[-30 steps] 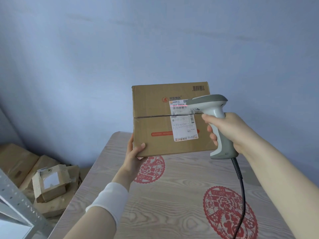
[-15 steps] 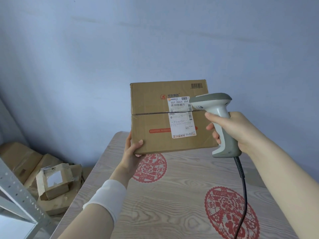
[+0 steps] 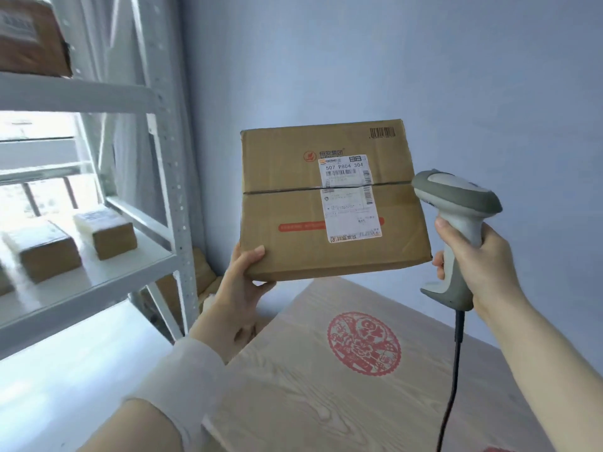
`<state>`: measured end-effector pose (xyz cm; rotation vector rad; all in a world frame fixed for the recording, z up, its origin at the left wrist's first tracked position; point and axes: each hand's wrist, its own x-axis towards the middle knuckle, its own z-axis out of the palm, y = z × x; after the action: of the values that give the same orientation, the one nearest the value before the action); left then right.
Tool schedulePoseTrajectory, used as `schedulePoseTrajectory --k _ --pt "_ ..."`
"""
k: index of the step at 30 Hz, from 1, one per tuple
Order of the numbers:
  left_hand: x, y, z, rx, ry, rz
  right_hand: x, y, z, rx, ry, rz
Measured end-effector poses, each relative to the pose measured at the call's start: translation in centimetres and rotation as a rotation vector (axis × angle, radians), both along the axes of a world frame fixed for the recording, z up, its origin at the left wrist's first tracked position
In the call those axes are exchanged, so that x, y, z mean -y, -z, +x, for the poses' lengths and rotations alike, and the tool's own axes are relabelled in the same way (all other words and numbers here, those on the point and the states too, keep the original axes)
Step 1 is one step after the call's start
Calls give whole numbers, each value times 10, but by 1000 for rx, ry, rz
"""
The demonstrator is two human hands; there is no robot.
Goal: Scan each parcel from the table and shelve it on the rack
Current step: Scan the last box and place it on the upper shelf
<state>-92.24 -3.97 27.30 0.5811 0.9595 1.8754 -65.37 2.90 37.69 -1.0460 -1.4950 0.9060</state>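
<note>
Cardboard parcel (image 3: 287,210): a brown box sealed with dark tape, held up in mid-frame above the far corner of the counter (image 3: 326,406). Its white shipping label (image 3: 350,203) faces us.
Left hand (image 3: 241,288): below the parcel's lower left corner, thumb on the front face and palm under the bottom edge. It grips the box and carries its weight.
Right hand (image 3: 483,265): at the right of the frame, fingers wrapped tight round the handle of a grey scanner (image 3: 456,203). A dark cable (image 3: 453,370) hangs from the handle.
Parcel relative to hands: it sits between them, touching the left hand only. The scanner head is just beside the box's right edge, and we cannot tell whether they touch.
Done so far: the white metal rack (image 3: 176,190) at the left already holds parcels. We see two small boxes (image 3: 111,234) on the middle shelf and one brown box (image 3: 29,37) in the upper left corner.
This parcel: no beam shows on the label, and the scanner head sits beside the box, not in front of it. We cannot tell whether it has been scanned.
Left to do: shelving this parcel on the rack. Only part of the counter shows, so we cannot tell how many more wait.
</note>
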Motion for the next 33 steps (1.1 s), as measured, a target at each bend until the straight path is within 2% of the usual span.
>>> schedulePoseTrajectory --k 5,15,19,24,29,33 --pt "94 -39 -29 -15 -192 26 38 -12 -47 -83 -166 67" --pt "296 -108 -87 -74 -620 86 147 -56 -174 -110 -522 171" --pt "392 -135 -111 -77 -758 125 211 -84 -223 -105 -644 237" --pt "515 -175 -132 -249 -826 126 309 -117 -273 -237 -798 248" --pt "631 -212 -155 -298 -951 214 416 -156 -326 -372 -971 286" --pt "701 -242 -168 -370 -1056 208 480 -190 -361 -425 -1058 337"
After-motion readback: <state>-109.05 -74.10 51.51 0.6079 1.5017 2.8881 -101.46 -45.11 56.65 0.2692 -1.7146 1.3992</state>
